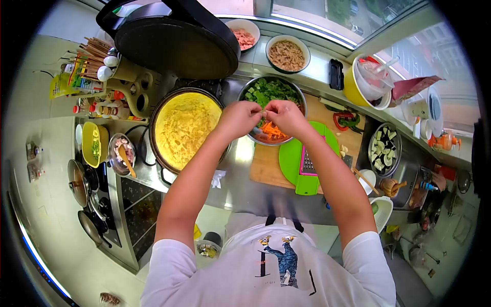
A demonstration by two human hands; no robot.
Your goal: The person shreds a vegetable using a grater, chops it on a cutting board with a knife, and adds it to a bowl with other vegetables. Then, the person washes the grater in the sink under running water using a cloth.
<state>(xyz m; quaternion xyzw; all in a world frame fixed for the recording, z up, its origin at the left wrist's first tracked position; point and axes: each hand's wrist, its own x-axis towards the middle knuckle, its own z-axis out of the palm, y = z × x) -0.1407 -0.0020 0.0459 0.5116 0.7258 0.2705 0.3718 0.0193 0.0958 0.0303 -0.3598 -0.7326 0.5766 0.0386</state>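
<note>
Over a metal bowl (276, 144) my left hand (239, 118) and my right hand (285, 117) meet, both with fingertips pinched. Whatever small piece lies between the fingers is too small to make out. Chopped leafy greens (271, 89) fill the far side of the bowl, and shredded orange carrot (272, 133) lies on the near side. Left of my hands, a round yellow egg pancake (185, 133) covers the electric griddle, whose dark lid (174, 48) stands raised behind it.
A wooden cutting board (263, 171) carries a green board (290, 161) and a grater (309, 162). Meat bowls (288, 55) stand on the sill. Cut eggplant fills a colander (384, 149) at right. A bowl with a wooden spoon (125, 158) sits left of the griddle.
</note>
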